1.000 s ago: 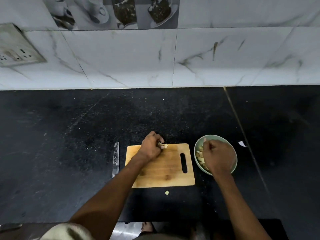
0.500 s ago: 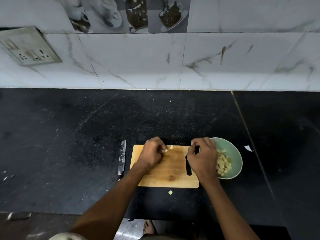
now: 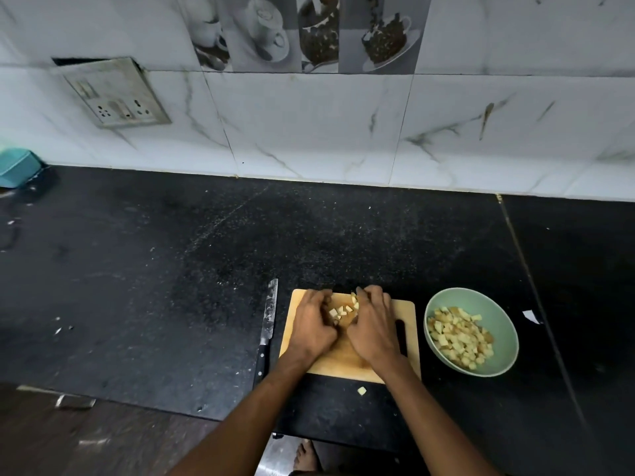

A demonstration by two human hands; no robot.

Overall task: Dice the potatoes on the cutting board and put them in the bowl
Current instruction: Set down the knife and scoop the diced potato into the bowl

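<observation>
A small heap of potato dice [image 3: 341, 311] lies at the far end of the wooden cutting board [image 3: 407, 312]. My left hand [image 3: 313, 326] and my right hand [image 3: 372, 326] rest on the board on either side of the heap, fingers curled in around it. The hands hide part of the heap. To the right of the board stands the pale green bowl [image 3: 508, 352], holding many diced potato pieces [image 3: 458, 340]. One stray potato piece [image 3: 361, 390] lies on the black counter just in front of the board.
A knife [image 3: 269, 312] lies on the counter along the board's left edge, blade pointing away from me. A small white scrap [image 3: 531, 316] sits right of the bowl. The tiled wall with a socket plate [image 3: 115, 92] is behind, and a teal box [image 3: 17, 168] at far left.
My right hand has left the bowl and come back over the board to the heap. My left hand stayed at the dice. Both now cup the pieces.
</observation>
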